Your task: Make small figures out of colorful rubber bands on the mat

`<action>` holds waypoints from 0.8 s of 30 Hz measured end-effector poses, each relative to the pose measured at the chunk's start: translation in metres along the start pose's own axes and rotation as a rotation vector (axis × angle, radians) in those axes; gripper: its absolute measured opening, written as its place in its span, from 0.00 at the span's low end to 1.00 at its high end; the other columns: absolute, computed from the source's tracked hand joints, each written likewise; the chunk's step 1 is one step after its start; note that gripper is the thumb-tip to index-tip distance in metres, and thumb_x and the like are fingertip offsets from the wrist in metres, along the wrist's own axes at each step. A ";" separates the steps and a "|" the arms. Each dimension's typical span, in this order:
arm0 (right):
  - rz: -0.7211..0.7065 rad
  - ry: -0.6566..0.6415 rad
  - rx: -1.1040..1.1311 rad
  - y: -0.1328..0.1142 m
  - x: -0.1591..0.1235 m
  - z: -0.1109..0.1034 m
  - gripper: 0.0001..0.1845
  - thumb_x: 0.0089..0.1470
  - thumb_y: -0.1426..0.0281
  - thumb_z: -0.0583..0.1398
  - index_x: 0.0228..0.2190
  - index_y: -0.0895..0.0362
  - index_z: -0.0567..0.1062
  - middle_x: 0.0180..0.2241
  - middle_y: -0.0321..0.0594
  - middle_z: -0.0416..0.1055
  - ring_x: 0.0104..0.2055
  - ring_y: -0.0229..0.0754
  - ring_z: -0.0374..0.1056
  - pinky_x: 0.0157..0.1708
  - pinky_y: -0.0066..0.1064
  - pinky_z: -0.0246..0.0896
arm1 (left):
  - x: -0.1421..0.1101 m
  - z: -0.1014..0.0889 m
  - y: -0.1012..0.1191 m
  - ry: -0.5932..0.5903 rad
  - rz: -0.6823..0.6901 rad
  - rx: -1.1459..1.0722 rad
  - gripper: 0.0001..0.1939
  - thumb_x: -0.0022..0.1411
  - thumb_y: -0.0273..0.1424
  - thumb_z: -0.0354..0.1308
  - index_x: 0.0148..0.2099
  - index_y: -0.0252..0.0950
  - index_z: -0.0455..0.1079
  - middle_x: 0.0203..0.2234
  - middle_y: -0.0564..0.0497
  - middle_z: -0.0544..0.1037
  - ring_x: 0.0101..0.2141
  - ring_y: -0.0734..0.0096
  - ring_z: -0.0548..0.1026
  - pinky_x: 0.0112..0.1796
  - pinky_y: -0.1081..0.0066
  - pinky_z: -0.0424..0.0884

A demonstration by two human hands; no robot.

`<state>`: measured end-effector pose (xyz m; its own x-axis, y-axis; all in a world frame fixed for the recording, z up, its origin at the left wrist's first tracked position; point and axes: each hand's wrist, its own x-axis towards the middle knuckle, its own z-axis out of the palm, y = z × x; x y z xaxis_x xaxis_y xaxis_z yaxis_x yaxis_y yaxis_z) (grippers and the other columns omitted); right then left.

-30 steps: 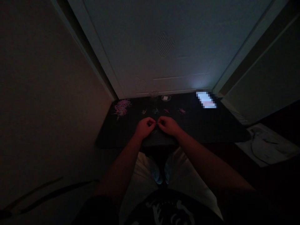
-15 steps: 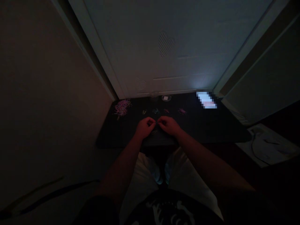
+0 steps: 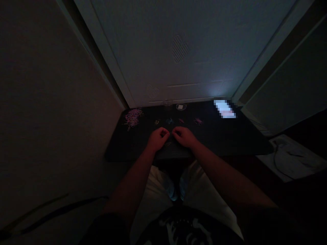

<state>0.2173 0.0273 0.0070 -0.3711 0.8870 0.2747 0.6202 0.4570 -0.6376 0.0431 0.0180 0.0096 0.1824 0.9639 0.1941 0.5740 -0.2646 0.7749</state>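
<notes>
In the dim head view my left hand [image 3: 157,139] and my right hand [image 3: 184,136] meet over the front middle of the dark table [image 3: 230,139]. Thumb and fingers are pinched on both, the tips a small gap apart. What they hold, if anything, is too small and dark to make out. Just beyond lie small groups of thin pieces: yellowish pieces [image 3: 157,121], bluish pieces [image 3: 170,120], reddish pieces [image 3: 181,120] and pinkish-purple pieces [image 3: 198,121]. A few pale thin pieces [image 3: 168,144] lie between my wrists.
A larger heap of mixed thin coloured pieces [image 3: 133,117] is at the table's left. A clear cup-like container [image 3: 168,104] and a round dish with a white square [image 3: 181,107] stand at the back. A glowing, pixelated screen [image 3: 224,109] lies back right, before a white panel [image 3: 199,41].
The pinched fingertips of my two hands have drawn very slightly apart, the right shifting a little to the right. The piles and containers stay where they were.
</notes>
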 end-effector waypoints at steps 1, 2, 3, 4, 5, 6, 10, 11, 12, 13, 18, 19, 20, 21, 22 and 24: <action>0.002 0.002 0.001 0.000 0.000 0.000 0.08 0.52 0.70 0.54 0.28 0.57 0.73 0.28 0.37 0.71 0.28 0.36 0.63 0.30 0.27 0.54 | 0.000 0.000 0.000 -0.001 0.001 0.003 0.08 0.55 0.35 0.54 0.34 0.35 0.69 0.27 0.53 0.75 0.28 0.74 0.71 0.30 0.74 0.66; 0.005 0.004 0.002 0.000 0.000 0.000 0.08 0.52 0.70 0.54 0.28 0.57 0.73 0.28 0.37 0.71 0.28 0.36 0.63 0.30 0.27 0.54 | 0.000 0.000 0.001 -0.002 0.003 0.006 0.08 0.55 0.35 0.54 0.34 0.36 0.69 0.27 0.53 0.75 0.28 0.74 0.71 0.30 0.74 0.66; 0.006 0.006 0.004 0.000 0.000 0.000 0.08 0.52 0.70 0.54 0.28 0.57 0.73 0.28 0.38 0.71 0.28 0.36 0.63 0.30 0.27 0.54 | 0.000 0.000 0.001 -0.004 0.004 0.009 0.08 0.55 0.35 0.54 0.34 0.36 0.69 0.27 0.53 0.75 0.28 0.74 0.71 0.29 0.74 0.66; 0.008 0.009 0.006 0.000 0.000 0.001 0.08 0.52 0.70 0.54 0.28 0.57 0.73 0.28 0.38 0.71 0.28 0.36 0.63 0.30 0.27 0.54 | 0.000 -0.001 0.001 -0.006 0.005 0.011 0.08 0.55 0.35 0.54 0.34 0.36 0.69 0.27 0.53 0.75 0.28 0.74 0.71 0.29 0.74 0.65; 0.008 0.012 0.008 0.001 0.000 0.001 0.08 0.52 0.70 0.54 0.28 0.57 0.73 0.28 0.38 0.71 0.28 0.36 0.63 0.30 0.27 0.54 | 0.000 -0.001 0.001 -0.008 0.003 0.009 0.08 0.55 0.35 0.54 0.34 0.36 0.69 0.27 0.53 0.74 0.28 0.74 0.71 0.29 0.74 0.65; 0.005 0.014 0.010 0.001 0.000 0.001 0.08 0.52 0.70 0.54 0.29 0.57 0.73 0.29 0.38 0.71 0.29 0.37 0.63 0.30 0.27 0.54 | 0.000 -0.001 0.001 -0.009 0.002 0.005 0.08 0.55 0.35 0.54 0.34 0.36 0.69 0.27 0.53 0.74 0.28 0.74 0.71 0.29 0.74 0.65; 0.004 0.010 0.024 0.000 0.000 0.000 0.08 0.52 0.71 0.54 0.28 0.57 0.73 0.28 0.38 0.71 0.29 0.37 0.63 0.30 0.27 0.54 | -0.001 -0.001 0.001 -0.016 0.010 -0.008 0.08 0.56 0.35 0.53 0.34 0.35 0.69 0.27 0.53 0.74 0.28 0.75 0.71 0.30 0.74 0.66; 0.005 0.009 0.022 0.000 0.000 0.000 0.08 0.52 0.71 0.54 0.28 0.57 0.73 0.28 0.38 0.71 0.29 0.37 0.63 0.30 0.27 0.54 | -0.001 -0.001 0.001 -0.018 0.016 -0.011 0.08 0.56 0.35 0.53 0.34 0.35 0.69 0.27 0.53 0.74 0.28 0.75 0.71 0.30 0.74 0.66; 0.006 0.008 0.018 0.000 0.000 0.000 0.08 0.52 0.70 0.54 0.28 0.57 0.73 0.28 0.38 0.71 0.29 0.37 0.63 0.30 0.28 0.54 | -0.001 -0.001 0.001 -0.021 0.019 -0.012 0.08 0.56 0.35 0.53 0.34 0.35 0.69 0.27 0.53 0.74 0.28 0.75 0.71 0.30 0.74 0.66; 0.005 0.009 0.012 -0.001 0.000 -0.001 0.08 0.53 0.70 0.53 0.28 0.57 0.73 0.28 0.38 0.71 0.29 0.37 0.63 0.30 0.28 0.54 | -0.001 -0.001 0.001 -0.025 0.018 -0.012 0.08 0.56 0.35 0.53 0.34 0.35 0.69 0.27 0.53 0.74 0.28 0.75 0.71 0.30 0.74 0.66; -0.003 0.001 0.000 0.000 0.000 0.000 0.09 0.53 0.70 0.53 0.28 0.57 0.73 0.29 0.39 0.72 0.31 0.38 0.64 0.32 0.28 0.54 | -0.001 -0.001 0.001 -0.020 0.022 -0.009 0.08 0.56 0.34 0.53 0.34 0.35 0.69 0.27 0.53 0.74 0.28 0.75 0.71 0.30 0.75 0.65; -0.002 0.000 0.001 0.000 0.000 0.000 0.09 0.53 0.70 0.53 0.29 0.57 0.72 0.30 0.39 0.72 0.32 0.38 0.65 0.32 0.28 0.54 | -0.001 -0.001 0.001 -0.017 0.027 -0.012 0.08 0.56 0.34 0.53 0.34 0.35 0.69 0.27 0.53 0.74 0.29 0.75 0.71 0.30 0.74 0.65; 0.001 0.000 0.002 0.000 0.000 0.000 0.09 0.53 0.70 0.53 0.29 0.57 0.72 0.30 0.39 0.72 0.32 0.38 0.65 0.32 0.28 0.54 | -0.001 -0.001 0.001 -0.015 0.033 -0.014 0.08 0.56 0.34 0.53 0.34 0.35 0.69 0.27 0.53 0.74 0.29 0.75 0.71 0.31 0.74 0.65; 0.004 0.000 0.003 0.000 0.000 0.000 0.09 0.53 0.70 0.52 0.29 0.57 0.72 0.30 0.39 0.72 0.31 0.38 0.65 0.32 0.28 0.54 | -0.001 -0.001 0.000 -0.016 0.035 -0.015 0.08 0.56 0.34 0.53 0.34 0.35 0.69 0.27 0.54 0.74 0.29 0.75 0.71 0.31 0.74 0.65; 0.009 0.001 0.003 0.000 0.000 0.000 0.09 0.53 0.70 0.53 0.29 0.57 0.72 0.29 0.39 0.72 0.31 0.38 0.64 0.31 0.28 0.54 | -0.001 -0.001 0.000 -0.018 0.034 -0.016 0.08 0.56 0.34 0.53 0.34 0.35 0.69 0.27 0.54 0.74 0.29 0.75 0.70 0.31 0.74 0.65; 0.013 0.000 -0.005 -0.001 0.000 0.000 0.09 0.53 0.70 0.53 0.28 0.57 0.72 0.29 0.39 0.72 0.30 0.38 0.64 0.30 0.28 0.54 | -0.001 -0.001 -0.001 -0.022 0.032 -0.019 0.08 0.56 0.35 0.53 0.34 0.35 0.69 0.27 0.54 0.74 0.28 0.75 0.70 0.31 0.74 0.65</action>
<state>0.2171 0.0270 0.0076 -0.3628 0.8931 0.2661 0.6284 0.4453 -0.6378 0.0421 0.0174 0.0095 0.2177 0.9540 0.2062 0.5526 -0.2946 0.7796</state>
